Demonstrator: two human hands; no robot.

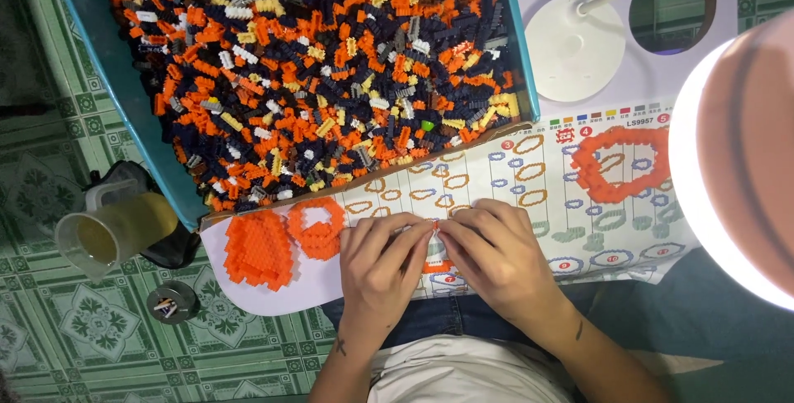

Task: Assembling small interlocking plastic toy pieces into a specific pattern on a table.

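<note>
Pinching small orange brick (435,225), apparently, left hand (382,264) and right hand (496,252) grips clamped together on it

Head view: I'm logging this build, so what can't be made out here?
- Small orange piece: pinched between left hand and right hand, its shape hidden by fingertips.
- Instruction sheet: partly covered by both hands.
- Lamp head: overexposed, cut by frame edge.

Both forearms are showing bare, no sleeves reaching them. Left hand (382,264) and right hand (490,254) are wearing no gloves, rings or watch. Small dark tattoo marks are showing on each forearm, one near the left wrist, one further up the right. Person is wearing blue denim jeans (463,316) and a light grey-white shirt (463,374).
</note>
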